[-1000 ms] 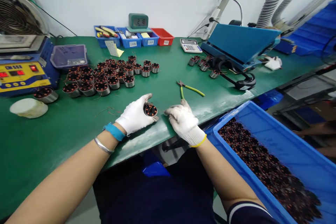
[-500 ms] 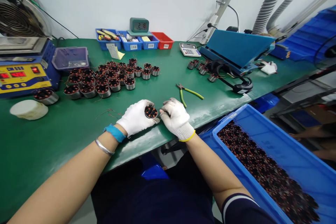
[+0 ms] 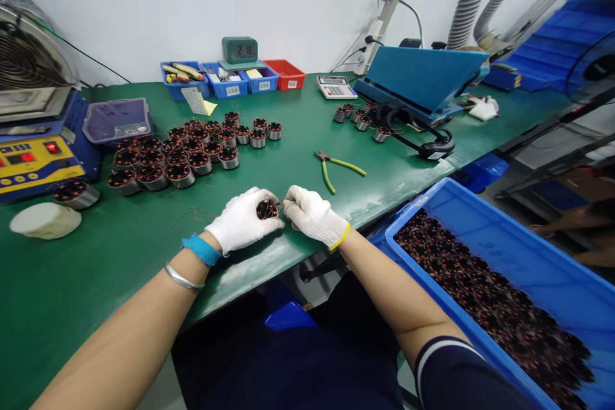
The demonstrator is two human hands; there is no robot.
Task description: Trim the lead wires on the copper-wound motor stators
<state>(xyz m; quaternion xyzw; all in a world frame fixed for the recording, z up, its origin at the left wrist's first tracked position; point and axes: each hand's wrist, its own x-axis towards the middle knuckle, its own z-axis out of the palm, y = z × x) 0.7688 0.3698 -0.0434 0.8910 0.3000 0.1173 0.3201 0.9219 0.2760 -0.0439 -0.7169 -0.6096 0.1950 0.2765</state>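
A small motor stator with copper windings is gripped in my left hand, which wears a white glove, just above the green table. Close on its right side, my gloved right hand has thumb and fingers pinched together at the stator's edge. What lies in that pinch is too small to make out; it may be a thin wire end. Green-handled pliers lie spread on the table beyond my right hand. Several more stators stand grouped to the left, behind my left hand, with thin loose wires sticking out.
A blue bin full of stators sits at the right. A yellow-and-blue soldering machine and a white round block occupy the left. Behind are a clock, small trays, a calculator and a teal case.
The camera view has shifted slightly. The stator has turned a little in my left hand, and my right hand's fingers have closed into a tighter pinch beside it.
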